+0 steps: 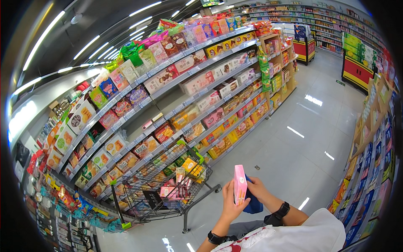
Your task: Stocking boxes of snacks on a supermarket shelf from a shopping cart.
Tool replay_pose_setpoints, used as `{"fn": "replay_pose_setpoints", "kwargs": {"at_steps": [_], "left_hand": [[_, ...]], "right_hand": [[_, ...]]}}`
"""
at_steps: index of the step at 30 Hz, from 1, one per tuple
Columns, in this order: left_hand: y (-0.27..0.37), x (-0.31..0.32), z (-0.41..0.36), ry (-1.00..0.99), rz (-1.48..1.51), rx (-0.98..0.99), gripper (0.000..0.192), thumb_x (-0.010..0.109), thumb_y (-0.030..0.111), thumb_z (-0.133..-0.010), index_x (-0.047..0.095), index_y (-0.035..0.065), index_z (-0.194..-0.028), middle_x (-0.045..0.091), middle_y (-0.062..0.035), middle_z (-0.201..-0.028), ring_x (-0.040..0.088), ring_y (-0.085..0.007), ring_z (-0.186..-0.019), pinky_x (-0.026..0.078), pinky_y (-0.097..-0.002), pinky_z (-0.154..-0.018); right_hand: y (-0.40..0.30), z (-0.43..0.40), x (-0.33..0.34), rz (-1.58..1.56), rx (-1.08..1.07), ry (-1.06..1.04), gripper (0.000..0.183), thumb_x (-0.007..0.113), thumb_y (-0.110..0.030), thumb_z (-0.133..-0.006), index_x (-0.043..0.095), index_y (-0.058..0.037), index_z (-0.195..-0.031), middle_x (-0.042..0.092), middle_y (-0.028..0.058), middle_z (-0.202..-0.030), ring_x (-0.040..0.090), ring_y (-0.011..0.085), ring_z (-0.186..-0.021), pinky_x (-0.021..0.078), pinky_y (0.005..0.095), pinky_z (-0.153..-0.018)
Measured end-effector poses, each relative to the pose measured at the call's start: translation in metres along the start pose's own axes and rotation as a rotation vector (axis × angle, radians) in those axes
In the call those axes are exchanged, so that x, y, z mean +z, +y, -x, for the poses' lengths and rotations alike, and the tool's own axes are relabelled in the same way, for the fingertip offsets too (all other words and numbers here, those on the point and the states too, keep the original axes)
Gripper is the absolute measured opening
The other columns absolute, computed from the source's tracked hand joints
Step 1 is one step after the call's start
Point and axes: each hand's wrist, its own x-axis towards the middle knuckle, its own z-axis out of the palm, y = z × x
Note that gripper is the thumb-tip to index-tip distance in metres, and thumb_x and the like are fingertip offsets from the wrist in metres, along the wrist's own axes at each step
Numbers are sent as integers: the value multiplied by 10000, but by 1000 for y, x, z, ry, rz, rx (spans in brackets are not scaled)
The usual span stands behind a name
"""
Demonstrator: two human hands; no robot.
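A slim pink box (240,186) stands upright in my left hand (230,203), its narrow side turned up to the camera. Close on its right, my right hand (256,189) holds a dark blue cloth (253,204) that hangs below the fingers and partly behind the box. Both wrists wear black bands. To the left stands a wire shopping cart (163,201) with green corner pieces. Pink boxes (170,192), a yellow pack (192,167) and several other packages lie in it.
A long shelf unit (189,104) of boxed biscuits and snacks runs behind the cart. Another stocked shelf (366,189) lines the right side. Red and yellow display stands (355,71) are farther along the grey tiled aisle (302,126). A small scrap (257,167) lies on the floor.
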Motion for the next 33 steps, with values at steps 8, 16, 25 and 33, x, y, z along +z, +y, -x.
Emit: {"fn": "replay_pose_setpoints", "kwargs": {"at_steps": [8, 16, 25, 33], "left_hand": [[-10, 10, 11, -182, 173, -112, 607, 659, 158, -629, 394, -3, -1150, 415, -180, -1106, 416, -309, -1027, 342, -361, -878], [-14, 8, 29, -212, 343, -304, 565, 637, 143, -665, 389, -14, -1147, 462, -154, -1073, 466, -257, -984, 356, -348, -858], [4, 12, 1, 106, 958, -452, 576, 277, 491, -861, 383, 17, -1169, 480, -120, -1104, 487, -222, -999, 396, -374, -877], [10, -32, -9, -100, 1378, -656, 823, 214, 707, -728, 346, 56, -1215, 424, -184, -1180, 445, -342, -1053, 358, -463, -893]], "right_hand": [[-55, 9, -15, -265, -287, 30, 204, 476, -157, -831, 554, -12, -952, 571, 8, -858, 520, 67, -764, 421, 226, -689], [-63, 30, 7, -468, -269, 41, 253, 454, -127, -837, 492, -3, -1054, 548, 44, -965, 511, 93, -861, 410, 246, -776], [-46, 44, 27, 732, -1008, -72, 432, 566, -139, -686, 471, -1, -1085, 488, 185, -1084, 431, 364, -1046, 323, 420, -895], [-60, 58, 42, 772, -1045, -405, 369, 557, -199, -736, 494, -17, -1050, 483, 175, -1046, 432, 381, -973, 337, 436, -846]]}}
